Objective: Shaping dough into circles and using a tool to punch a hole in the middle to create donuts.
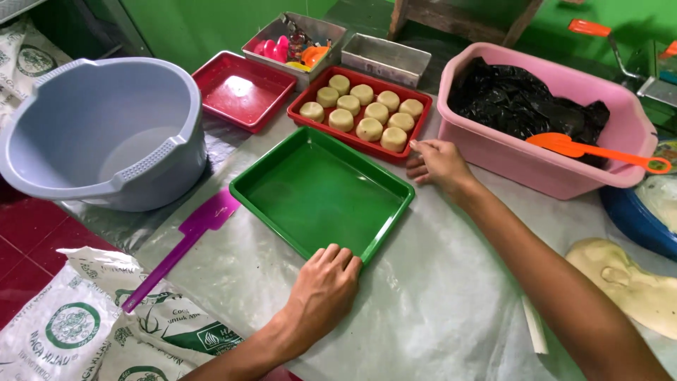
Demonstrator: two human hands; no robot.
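My left hand (323,288) rests on the near corner of an empty green tray (321,194), fingers curled over its rim. My right hand (438,163) lies on the table by the corner of a red tray (417,121), fingertips touching its edge. That red tray holds several round pale dough cakes (363,107). Neither hand has lifted anything.
A grey plastic tub (106,134) stands at left, a purple spatula (182,243) beside it. An empty red tray (243,88), two metal tins (384,56), a pink basin (557,169) with black plastic and an orange spatula (596,149), pale dough (631,282) and printed sacks (84,324) surround.
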